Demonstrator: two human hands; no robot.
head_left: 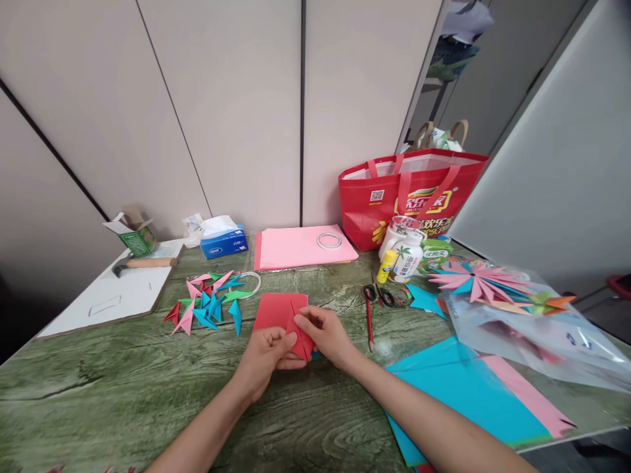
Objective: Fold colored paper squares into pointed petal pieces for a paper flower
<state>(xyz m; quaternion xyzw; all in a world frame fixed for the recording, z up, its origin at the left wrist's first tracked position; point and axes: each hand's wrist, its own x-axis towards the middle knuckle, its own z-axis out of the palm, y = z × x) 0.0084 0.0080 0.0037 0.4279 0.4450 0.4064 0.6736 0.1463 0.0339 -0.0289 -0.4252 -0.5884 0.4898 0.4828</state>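
My left hand (269,355) and my right hand (325,334) meet over a folded red paper piece (302,338) at the table's middle, both pinching it. The piece lies over a flat red sheet (272,310) on the green wood-grain table (123,387). To the left, several small folded paper points in blue, pink, red and green (207,305) lie in a loose heap.
Pink sheets (300,248) with a tape ring (329,240) lie behind. Scissors (378,293), a red pencil (369,323), a glue stick (387,266) and jars (407,246) stand at right. Red bag (409,194), paper flower on plastic (486,282), blue and pink sheets (468,387), tissue box (224,240), hammer (142,263).
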